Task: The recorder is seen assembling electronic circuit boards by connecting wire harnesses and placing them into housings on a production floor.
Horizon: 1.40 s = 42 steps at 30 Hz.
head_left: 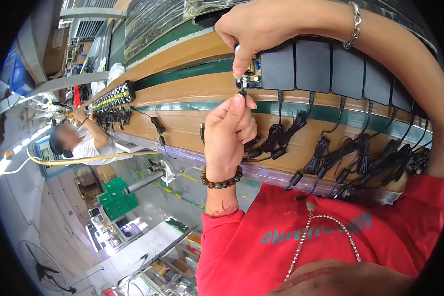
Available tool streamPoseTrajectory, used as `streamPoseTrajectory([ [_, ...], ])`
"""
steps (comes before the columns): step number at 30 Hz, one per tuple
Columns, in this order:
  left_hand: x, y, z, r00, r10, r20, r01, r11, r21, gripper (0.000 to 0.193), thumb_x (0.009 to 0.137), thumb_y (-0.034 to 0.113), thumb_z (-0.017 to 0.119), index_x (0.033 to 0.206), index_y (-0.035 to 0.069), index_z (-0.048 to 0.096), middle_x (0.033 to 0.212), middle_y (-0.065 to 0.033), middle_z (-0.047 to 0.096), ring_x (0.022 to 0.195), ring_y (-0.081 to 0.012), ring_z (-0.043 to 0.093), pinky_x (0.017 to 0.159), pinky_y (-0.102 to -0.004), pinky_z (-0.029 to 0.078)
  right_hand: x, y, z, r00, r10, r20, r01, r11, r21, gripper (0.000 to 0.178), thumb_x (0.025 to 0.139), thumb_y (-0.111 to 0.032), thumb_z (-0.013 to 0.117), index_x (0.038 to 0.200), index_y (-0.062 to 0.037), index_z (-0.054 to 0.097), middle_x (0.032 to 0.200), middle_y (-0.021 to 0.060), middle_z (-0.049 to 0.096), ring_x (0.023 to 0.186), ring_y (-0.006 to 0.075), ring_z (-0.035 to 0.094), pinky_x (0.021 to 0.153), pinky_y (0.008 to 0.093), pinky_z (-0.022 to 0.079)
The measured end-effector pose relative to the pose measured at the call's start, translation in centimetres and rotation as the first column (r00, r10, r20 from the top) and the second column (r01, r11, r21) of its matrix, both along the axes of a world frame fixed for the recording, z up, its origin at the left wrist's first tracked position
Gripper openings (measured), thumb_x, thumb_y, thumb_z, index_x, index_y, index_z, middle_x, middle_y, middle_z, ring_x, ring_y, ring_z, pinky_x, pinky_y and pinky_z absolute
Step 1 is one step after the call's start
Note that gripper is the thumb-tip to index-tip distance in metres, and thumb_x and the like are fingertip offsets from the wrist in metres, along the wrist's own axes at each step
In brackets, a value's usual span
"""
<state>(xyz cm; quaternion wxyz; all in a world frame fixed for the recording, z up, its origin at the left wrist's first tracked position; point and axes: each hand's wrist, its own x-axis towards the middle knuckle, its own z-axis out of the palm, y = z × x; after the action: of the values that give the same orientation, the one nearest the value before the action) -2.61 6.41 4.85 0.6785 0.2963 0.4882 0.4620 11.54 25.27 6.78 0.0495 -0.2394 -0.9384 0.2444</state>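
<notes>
My left hand [232, 126], with a bead bracelet on its wrist, is closed, thumb and fingertips pinching the black end of a cord [242, 92]. Just above it my right hand [246, 37] reaches over from the right, thumb pointing down and fingers curled. Its thumb tip meets the top of that cord end; what else it grips is hidden. Beside this thumb lies a circuit board [255, 79] with white and blue parts, partly covered. Right of the board, black power adapters [313, 66] stand side by side, their cords trailing toward me.
Bundled black cords [276, 138] lie along the brown bench strip [182, 126]. A row of bare circuit boards [114, 96] stands farther left, near a person in white [91, 143]. Green crates [117, 197] are stacked on the floor. Wrapped panels [155, 29] rise behind the bench.
</notes>
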Motion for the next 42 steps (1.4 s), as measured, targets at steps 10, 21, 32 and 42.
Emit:
streamPoseTrajectory([
  [10,2.6,0.6,1.6,0.893,0.055,-0.447,-0.072,0.997,-0.02,0.034,0.107,0.029,0.052,0.086,0.003,0.059,0.054,0.0064,0.036,0.046,-0.0037,0.025,0.043,-0.0245,0.019,1.1,-0.8,1.7,1.0,-0.02,-0.021,0.022,0.996,0.087,0.053,0.071,-0.045,0.086,0.086,0.0037,0.072,0.076,0.0162,0.07,0.072,0.0316,0.069,0.066,0.0398,0.054],
  [21,0.4,2.4,3.9,0.844,-0.106,-0.526,-0.007,0.978,-0.21,0.034,0.107,0.026,0.05,0.084,0.002,0.058,0.051,0.0042,0.038,0.042,-0.0056,0.025,0.042,-0.0254,0.019,1.3,-0.7,1.4,0.997,-0.012,-0.079,0.006,0.996,-0.084,0.059,0.071,-0.044,0.086,0.095,0.0067,0.068,0.085,0.0226,0.071,0.082,0.0391,0.07,0.068,0.0446,0.055],
  [32,1.3,3.6,4.0,0.817,-0.182,-0.547,0.028,0.96,-0.278,0.035,0.106,0.025,0.05,0.083,0.0,0.058,0.049,-0.0019,0.046,0.038,-0.0114,0.035,0.04,-0.0276,0.027,2.2,-0.1,2.1,0.993,0.109,-0.043,-0.109,0.994,-0.001,0.057,0.071,-0.043,0.086,0.093,0.0072,0.07,0.088,0.0233,0.071,0.083,0.0389,0.069,0.071,0.0456,0.054],
  [42,0.5,3.7,3.9,0.794,-0.353,-0.494,0.239,0.93,-0.28,0.04,0.105,0.028,0.052,0.081,-0.002,0.065,0.056,-0.0103,0.062,0.046,-0.0155,0.056,0.048,-0.0279,0.043,8.2,0.2,8.9,0.767,-0.64,0.039,0.48,0.613,0.627,0.024,0.083,-0.018,0.065,0.092,0.0032,0.073,0.093,0.0237,0.072,0.088,0.0404,0.07,0.074,0.0449,0.054],
])
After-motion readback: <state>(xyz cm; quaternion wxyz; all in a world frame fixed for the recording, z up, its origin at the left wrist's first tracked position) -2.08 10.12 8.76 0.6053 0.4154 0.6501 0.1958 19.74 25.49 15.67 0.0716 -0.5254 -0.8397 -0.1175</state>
